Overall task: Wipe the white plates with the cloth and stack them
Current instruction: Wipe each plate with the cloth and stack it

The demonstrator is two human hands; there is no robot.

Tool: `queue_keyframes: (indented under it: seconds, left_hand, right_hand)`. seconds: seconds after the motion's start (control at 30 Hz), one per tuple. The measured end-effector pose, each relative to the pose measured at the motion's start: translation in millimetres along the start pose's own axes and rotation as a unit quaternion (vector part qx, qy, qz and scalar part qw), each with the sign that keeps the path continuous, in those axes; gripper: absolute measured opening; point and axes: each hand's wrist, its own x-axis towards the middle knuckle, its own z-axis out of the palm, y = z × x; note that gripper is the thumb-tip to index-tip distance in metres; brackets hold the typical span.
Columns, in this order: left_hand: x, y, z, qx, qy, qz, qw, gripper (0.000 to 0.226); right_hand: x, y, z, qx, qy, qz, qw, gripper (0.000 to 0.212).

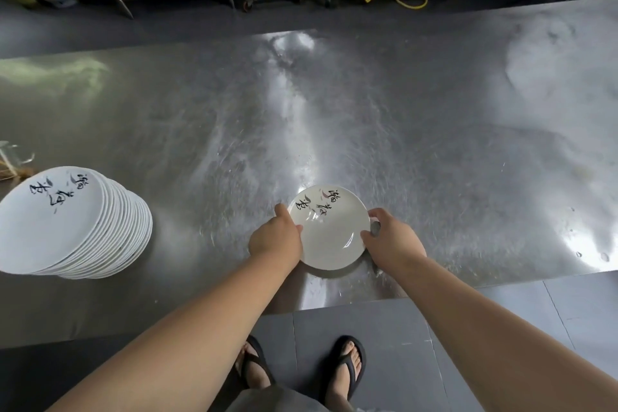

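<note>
Round glossy white plate (329,237), black brush lettering, lies near centre edge of scratched steel table (434,144). Left hand (276,239) clasps left rim; right hand (393,244) curls round right rim, grey patch under fingers unclear. Plate stack (73,224) far left, partly cut off.

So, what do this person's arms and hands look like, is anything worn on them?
Both arms are bare for all that shows: no sleeves. The left hand and right hand wear no gloves, and I see no watch or rings. Lower down, black flip-flops on the feet.
</note>
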Motion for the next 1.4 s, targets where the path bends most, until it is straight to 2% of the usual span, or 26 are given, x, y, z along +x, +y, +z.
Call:
queue_keyframes:
  seconds: [0.2, 0.27, 0.43, 0.6, 0.67, 0.87, 1.07, 1.23, 1.4]
  left_hand:
    - [-2.9, -19.7, -14.7, -0.075, -0.039, 0.041, 0.996, 0.043]
    - [-6.1, -33.5, -28.3, -0.088, -0.037, 0.055, 0.994, 0.043]
    - [-11.5, -93.9, -83.9, -0.112, 0.035, 0.052, 0.992, 0.041]
    - [-22.7, -190.5, -151.8, -0.139, 0.115, 0.017, 0.983, 0.027]
    - [-26.9, -231.9, -171.3, -0.151, 0.142, 0.002, 0.978, 0.019]
    - [-28.9, -341.5, -196.4, -0.168, 0.219, -0.087, 0.957, 0.021]
    - [-26.1, -416.5, -184.6, -0.183, 0.221, -0.132, 0.949, 0.03]
    - [-18.2, -428.5, -174.9, -0.149, 0.195, -0.107, 0.963, 0.033]
    - [-7.6, -429.2, -167.4, -0.159, 0.184, -0.13, 0.961, 0.032]
  right_hand:
    - [-12.9, -8.1, -14.1, -0.016, 0.062, 0.032, 0.997, 0.041]
    - [-18.9, -25.1, -18.2, -0.012, 0.059, 0.021, 0.998, 0.036]
    - [-27.6, -109.8, -8.4, -0.035, 0.012, -0.06, 0.998, 0.028]
    - [-47.5, -226.1, 31.4, 0.049, -0.034, -0.127, 0.99, 0.013]
    - [-58.9, -269.3, 49.1, 0.052, -0.066, -0.151, 0.985, 0.014]
    - [-90.9, -359.8, 101.6, 0.053, -0.12, -0.205, 0.97, 0.019]
    - [-97.9, -396.4, 144.6, 0.017, -0.083, -0.207, 0.975, 0.016]
    - [-94.8, -404.6, 164.0, -0.025, -0.013, -0.193, 0.981, 0.013]
    - [-90.5, -405.6, 169.9, -0.019, -0.037, -0.172, 0.984, 0.01]
